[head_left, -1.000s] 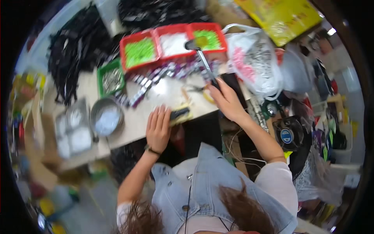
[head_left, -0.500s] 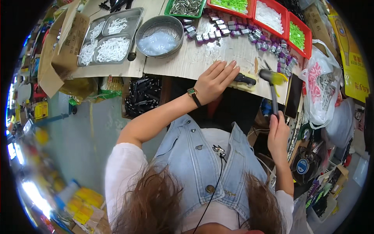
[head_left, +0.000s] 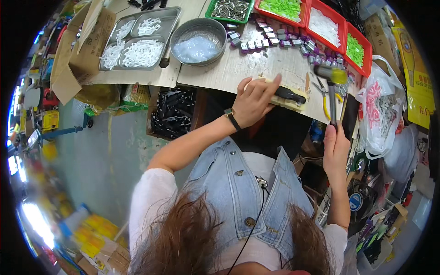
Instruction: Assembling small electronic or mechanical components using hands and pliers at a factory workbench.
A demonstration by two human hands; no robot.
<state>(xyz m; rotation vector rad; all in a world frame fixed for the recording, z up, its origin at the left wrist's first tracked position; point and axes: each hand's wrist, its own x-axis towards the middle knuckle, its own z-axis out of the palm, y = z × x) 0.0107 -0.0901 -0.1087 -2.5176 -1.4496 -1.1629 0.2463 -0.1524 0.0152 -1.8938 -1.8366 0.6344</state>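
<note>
Near the front edge of the wooden bench, my left hand (head_left: 253, 101) is closed around one end of a black oblong piece (head_left: 289, 95). This piece rests on a pale yellow block (head_left: 293, 105), and its other end sticks out past my fingers. Part of my grip is hidden under the hand. My right hand (head_left: 337, 145) grips the handle of a hammer (head_left: 332, 103) with a black and yellow head, held up to the right of the block. Yellow-handled pliers (head_left: 326, 106) lie beside the hammer.
Several small metal-and-purple parts (head_left: 284, 43) spread over the bench behind. Red trays (head_left: 343, 34), a green tray (head_left: 250, 13), a round metal bowl (head_left: 220, 54) and a divided metal tray (head_left: 170, 28) surround them. A white plastic bag (head_left: 373, 119) hangs at the right. Below is a box of black parts (head_left: 176, 112).
The view has shifted, so the bench appears further right. My left fingers, flatter before, are now more bent around the black piece. The hammer has moved slightly, uncovering more of the pliers.
</note>
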